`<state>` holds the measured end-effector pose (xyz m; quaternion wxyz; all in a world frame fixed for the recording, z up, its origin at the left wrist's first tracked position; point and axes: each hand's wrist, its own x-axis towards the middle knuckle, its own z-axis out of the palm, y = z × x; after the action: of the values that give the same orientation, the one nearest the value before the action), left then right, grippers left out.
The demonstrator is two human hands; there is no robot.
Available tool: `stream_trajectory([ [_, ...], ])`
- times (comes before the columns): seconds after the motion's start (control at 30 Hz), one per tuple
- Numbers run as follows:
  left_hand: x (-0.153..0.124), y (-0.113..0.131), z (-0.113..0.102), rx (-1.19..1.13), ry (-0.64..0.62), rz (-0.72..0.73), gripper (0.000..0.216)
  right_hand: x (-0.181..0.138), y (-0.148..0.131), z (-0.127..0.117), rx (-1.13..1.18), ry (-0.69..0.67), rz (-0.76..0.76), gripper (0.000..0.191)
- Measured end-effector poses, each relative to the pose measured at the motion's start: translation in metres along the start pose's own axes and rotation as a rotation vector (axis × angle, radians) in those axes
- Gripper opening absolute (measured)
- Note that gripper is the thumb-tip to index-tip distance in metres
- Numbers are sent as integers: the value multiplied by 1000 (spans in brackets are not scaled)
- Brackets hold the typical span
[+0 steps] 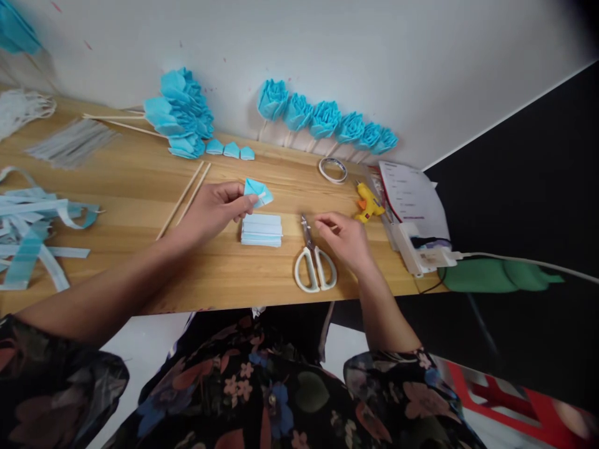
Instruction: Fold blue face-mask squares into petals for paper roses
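My left hand (216, 209) pinches a small folded blue paper petal (258, 190) above the wooden table (140, 181). Just below it lies a stack of light blue paper pieces (261, 229). My right hand (344, 240) rests on the table with its fingers curled, right beside white-handled scissors (312, 262), which lie shut. I cannot see anything in that hand.
Blue paper roses (327, 118) line the wall, with a bunch of petals (182, 112) and three loose petals (231, 149). Wooden sticks (185, 198), a tape roll (333, 169), a yellow glue gun (369, 203), a power strip (423, 252), papers (412, 196) and blue strips (32, 231) lie around.
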<state>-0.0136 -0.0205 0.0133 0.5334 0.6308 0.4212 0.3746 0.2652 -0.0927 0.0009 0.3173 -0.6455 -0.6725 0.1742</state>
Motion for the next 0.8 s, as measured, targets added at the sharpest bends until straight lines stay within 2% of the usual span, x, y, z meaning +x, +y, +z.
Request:
stream_trajectory([
  [0.13, 0, 0, 0, 4, 2, -5, 27, -12, 3, 10, -46, -24, 54, 15],
  [0.3, 1, 2, 1, 12, -11, -20, 25, -12, -4, 18, -77, 22, 74, 12],
  [0.67, 1, -2, 4, -50, -47, -60, 29, -12, 9, 31, 172, 165, 245, 17],
  [0.73, 0, -1, 5, -71, -69, -83, 30, -13, 2, 28, 182, 213, 212, 19],
  [0.8, 0, 0, 6, -91, -92, -101, 30, -13, -10, 24, 119, 276, 92, 19],
])
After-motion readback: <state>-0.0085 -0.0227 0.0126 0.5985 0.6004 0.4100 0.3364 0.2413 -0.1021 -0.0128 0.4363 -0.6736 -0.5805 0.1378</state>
